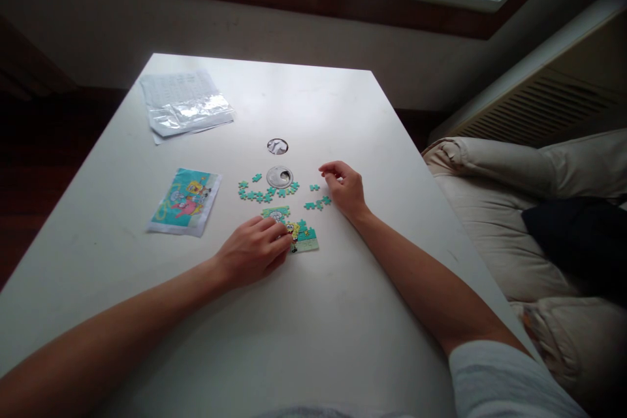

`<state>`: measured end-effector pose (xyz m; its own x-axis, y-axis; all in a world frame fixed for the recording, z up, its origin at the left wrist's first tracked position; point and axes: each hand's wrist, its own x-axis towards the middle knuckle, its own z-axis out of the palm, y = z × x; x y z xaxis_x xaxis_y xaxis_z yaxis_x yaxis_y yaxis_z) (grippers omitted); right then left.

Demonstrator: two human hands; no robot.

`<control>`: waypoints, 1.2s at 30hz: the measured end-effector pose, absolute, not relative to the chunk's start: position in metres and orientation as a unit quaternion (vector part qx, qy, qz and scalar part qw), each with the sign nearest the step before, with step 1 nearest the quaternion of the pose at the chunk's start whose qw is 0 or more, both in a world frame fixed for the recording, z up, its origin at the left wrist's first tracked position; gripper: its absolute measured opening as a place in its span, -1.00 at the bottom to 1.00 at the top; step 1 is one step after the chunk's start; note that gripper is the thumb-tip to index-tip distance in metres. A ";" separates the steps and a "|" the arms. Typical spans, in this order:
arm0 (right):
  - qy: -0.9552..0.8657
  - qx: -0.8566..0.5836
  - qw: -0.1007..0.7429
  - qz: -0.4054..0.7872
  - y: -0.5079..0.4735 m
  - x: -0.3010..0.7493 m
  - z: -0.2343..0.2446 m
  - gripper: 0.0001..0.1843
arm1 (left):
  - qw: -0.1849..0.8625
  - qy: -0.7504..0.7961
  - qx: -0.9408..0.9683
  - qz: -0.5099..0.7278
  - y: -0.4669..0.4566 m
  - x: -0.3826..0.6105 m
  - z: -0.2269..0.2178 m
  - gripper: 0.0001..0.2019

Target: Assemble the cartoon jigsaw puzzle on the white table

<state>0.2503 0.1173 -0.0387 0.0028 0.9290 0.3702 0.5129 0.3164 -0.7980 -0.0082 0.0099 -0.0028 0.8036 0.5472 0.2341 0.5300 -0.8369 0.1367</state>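
A partly joined jigsaw puzzle (306, 240) with a yellow cartoon figure on green lies on the white table. My left hand (257, 248) rests on its left side, fingers bent and close together over the edge, hiding that part. Loose green puzzle pieces (259, 196) form a curved row beyond the puzzle. Several more pieces (318, 204) lie to the right, just left of my right hand (345, 188). That hand is on the table with its fingers curled and thumb near the index finger; whatever may be in the pinch is too small to make out.
A picture sheet (186, 202) of the cartoon figures lies at left. Behind it are papers in a clear plastic sleeve (186, 104). Two round inserts, one grey (279, 176) and one with a dark rim (277, 146), are in the tabletop. A beige sofa (494, 222) stands at right.
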 end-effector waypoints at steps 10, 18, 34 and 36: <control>-0.667 -0.548 0.450 0.229 0.117 0.249 -0.039 -0.75 | 0.038 0.283 0.949 0.132 0.010 -0.009 -0.003 -0.77; -0.672 -0.538 0.455 0.228 0.117 0.250 -0.041 -0.75 | 0.041 0.285 0.949 0.126 0.010 -0.009 -0.003 -0.77; -0.675 -0.538 0.447 0.235 0.116 0.249 -0.039 -0.75 | 0.040 0.276 0.951 0.133 0.010 -0.009 -0.003 -0.77; -0.676 -0.539 0.445 0.235 0.116 0.249 -0.039 -0.75 | 0.040 0.276 0.951 0.133 0.010 -0.009 -0.003 -0.77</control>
<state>0.2488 0.1160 -0.0389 -0.0236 0.9368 0.3490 0.5189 0.3099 -0.7967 -0.0088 0.0104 -0.0030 0.8129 0.5349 0.2304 0.5137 -0.8449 0.1491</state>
